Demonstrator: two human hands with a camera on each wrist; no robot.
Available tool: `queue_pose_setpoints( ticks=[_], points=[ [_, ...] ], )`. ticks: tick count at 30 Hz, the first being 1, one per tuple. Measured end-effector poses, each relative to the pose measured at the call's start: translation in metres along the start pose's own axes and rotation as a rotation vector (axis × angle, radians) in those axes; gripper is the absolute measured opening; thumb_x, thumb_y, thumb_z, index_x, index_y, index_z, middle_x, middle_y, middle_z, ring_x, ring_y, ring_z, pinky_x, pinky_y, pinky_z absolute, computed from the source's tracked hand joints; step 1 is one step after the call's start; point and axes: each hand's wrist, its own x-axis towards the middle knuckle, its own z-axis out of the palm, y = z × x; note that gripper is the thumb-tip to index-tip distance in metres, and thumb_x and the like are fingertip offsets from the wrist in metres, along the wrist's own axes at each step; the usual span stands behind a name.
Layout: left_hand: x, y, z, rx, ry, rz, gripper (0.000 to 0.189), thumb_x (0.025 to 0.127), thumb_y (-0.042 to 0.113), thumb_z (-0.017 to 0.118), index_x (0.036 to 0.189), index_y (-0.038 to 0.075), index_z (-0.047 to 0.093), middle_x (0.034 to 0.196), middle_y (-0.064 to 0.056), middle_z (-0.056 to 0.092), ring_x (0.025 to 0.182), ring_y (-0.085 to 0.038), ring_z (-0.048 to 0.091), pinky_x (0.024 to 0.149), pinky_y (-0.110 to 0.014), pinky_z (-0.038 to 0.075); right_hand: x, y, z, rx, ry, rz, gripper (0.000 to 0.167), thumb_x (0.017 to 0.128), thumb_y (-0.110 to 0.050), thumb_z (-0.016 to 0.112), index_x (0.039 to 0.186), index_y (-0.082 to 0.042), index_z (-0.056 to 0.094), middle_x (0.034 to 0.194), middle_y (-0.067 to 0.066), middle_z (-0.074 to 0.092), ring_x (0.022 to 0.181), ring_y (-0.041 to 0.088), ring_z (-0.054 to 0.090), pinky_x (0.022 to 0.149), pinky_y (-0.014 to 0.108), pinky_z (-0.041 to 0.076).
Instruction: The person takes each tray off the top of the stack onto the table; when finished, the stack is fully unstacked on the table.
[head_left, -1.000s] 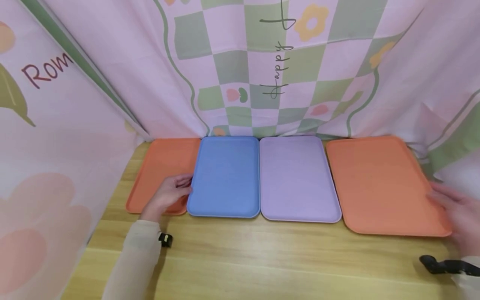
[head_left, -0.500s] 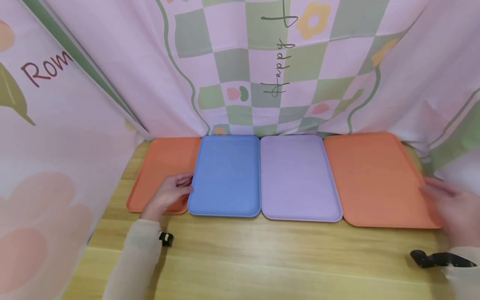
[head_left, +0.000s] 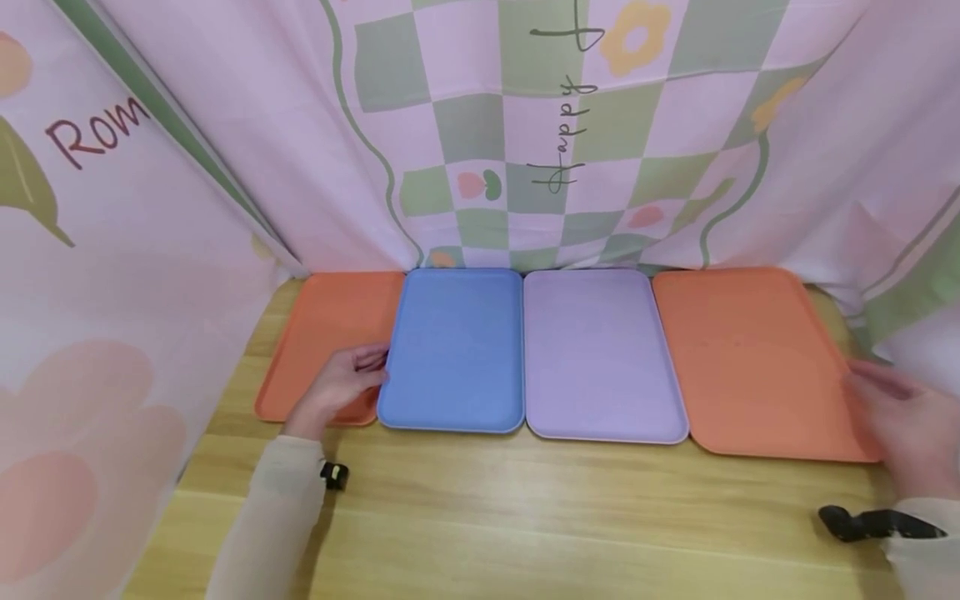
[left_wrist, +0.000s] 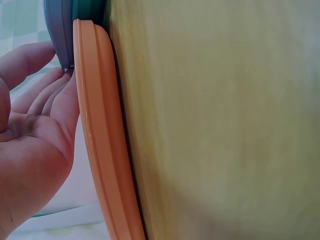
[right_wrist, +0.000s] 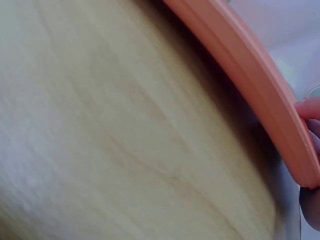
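My left hand (head_left: 337, 387) reaches across the left orange tray (head_left: 345, 317) and holds the left edge of the blue tray (head_left: 453, 350). In the left wrist view, the thumb and fingers of the hand (left_wrist: 37, 120) meet at a bluish tray edge (left_wrist: 59, 32), above the orange rim (left_wrist: 102, 130). My right hand (head_left: 911, 433) grips the right side of the other orange tray (head_left: 750, 367), its thumb on the rim. A dark gap shows under that orange tray (right_wrist: 250, 75) in the right wrist view. Between the blue and right orange trays lies a purple tray (head_left: 600, 350).
The trays stand in a row along the back of a wooden table (head_left: 487, 508), against a patterned curtain (head_left: 532, 125). Another curtain (head_left: 112, 292) hangs at the left. A teal edge (left_wrist: 89, 9) shows under the bluish tray in the left wrist view.
My right hand has moved left with the right orange tray, bringing its near right corner inward and back. My left hand and the other trays have stayed in place.
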Motion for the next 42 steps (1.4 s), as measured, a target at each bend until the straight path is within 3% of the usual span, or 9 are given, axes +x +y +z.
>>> queue_pose_setpoints(
  ticks=[5, 9, 12, 18, 24, 28, 31, 42],
  points=[
    [0.0, 0.0, -0.001, 0.004, -0.004, -0.003, 0.062, 0.104, 0.002, 0.066, 0.161, -0.005, 0.044, 0.166, -0.028, 0.046, 0.157, -0.041, 0.043, 0.124, -0.051, 0.044, -0.002, 0.001, 0.001, -0.062, -0.019, -0.101, 0.032, 0.105, -0.029, 0.068, 0.111, -0.06, 0.07, 0.077, -0.052, 0.057, 0.062, -0.013, 0.055, 0.049, 0.017, 0.047],
    [0.0, 0.0, -0.001, 0.002, 0.003, -0.016, 0.062, 0.104, 0.002, 0.066, 0.162, -0.004, 0.044, 0.166, -0.027, 0.045, 0.158, -0.04, 0.042, 0.125, -0.052, 0.044, 0.0, 0.001, 0.006, -0.14, 0.029, -0.172, 0.038, 0.103, -0.026, 0.065, 0.104, -0.063, 0.069, 0.076, -0.056, 0.053, 0.071, -0.025, 0.047, 0.054, 0.006, 0.044],
    [0.001, 0.0, -0.001, -0.005, 0.003, -0.025, 0.061, 0.105, 0.004, 0.066, 0.162, -0.002, 0.045, 0.166, -0.025, 0.046, 0.158, -0.039, 0.043, 0.125, -0.052, 0.043, 0.0, 0.003, 0.009, -0.14, 0.078, -0.154, 0.037, 0.103, -0.025, 0.065, 0.111, -0.06, 0.073, 0.077, -0.058, 0.05, 0.077, -0.028, 0.042, 0.06, 0.0, 0.039],
    [0.003, 0.0, -0.001, -0.02, -0.001, -0.026, 0.061, 0.105, 0.002, 0.066, 0.162, -0.004, 0.045, 0.166, -0.027, 0.046, 0.157, -0.04, 0.044, 0.125, -0.051, 0.044, -0.003, 0.002, 0.014, -0.069, 0.134, -0.049, 0.039, 0.104, -0.024, 0.063, 0.135, -0.043, 0.074, 0.078, -0.056, 0.05, 0.078, -0.023, 0.045, 0.06, 0.001, 0.041],
    [0.003, 0.001, -0.001, -0.006, 0.003, -0.014, 0.061, 0.104, 0.0, 0.065, 0.161, -0.006, 0.044, 0.164, -0.029, 0.046, 0.155, -0.041, 0.046, 0.123, -0.049, 0.046, -0.007, 0.004, 0.012, -0.179, 0.097, -0.191, 0.042, 0.103, -0.026, 0.065, 0.144, -0.037, 0.07, 0.081, -0.06, 0.047, 0.086, -0.03, 0.041, 0.071, -0.005, 0.033],
    [0.005, 0.001, -0.002, -0.002, 0.012, -0.008, 0.061, 0.103, -0.002, 0.065, 0.16, -0.006, 0.046, 0.163, -0.028, 0.048, 0.155, -0.041, 0.046, 0.124, -0.05, 0.045, -0.01, 0.002, 0.013, -0.231, 0.07, -0.221, 0.045, 0.104, -0.03, 0.065, 0.149, -0.028, 0.068, 0.083, -0.063, 0.043, 0.085, -0.033, 0.038, 0.07, -0.005, 0.033],
    [0.005, 0.001, -0.002, 0.011, 0.013, -0.005, 0.06, 0.103, -0.001, 0.065, 0.16, -0.006, 0.046, 0.163, -0.029, 0.048, 0.155, -0.041, 0.046, 0.123, -0.051, 0.046, -0.01, 0.001, 0.016, -0.201, 0.064, -0.21, 0.047, 0.103, -0.029, 0.066, 0.15, -0.022, 0.067, 0.082, -0.062, 0.045, 0.082, -0.033, 0.04, 0.069, -0.004, 0.036],
    [0.004, 0.001, -0.003, 0.009, 0.009, 0.003, 0.061, 0.104, 0.002, 0.066, 0.161, -0.004, 0.046, 0.164, -0.028, 0.047, 0.157, -0.04, 0.044, 0.126, -0.052, 0.042, -0.006, 0.002, 0.018, -0.047, 0.12, -0.132, 0.039, 0.101, -0.019, 0.062, 0.135, -0.031, 0.078, 0.08, -0.052, 0.059, 0.079, -0.024, 0.051, 0.064, 0.001, 0.04]
  ],
)
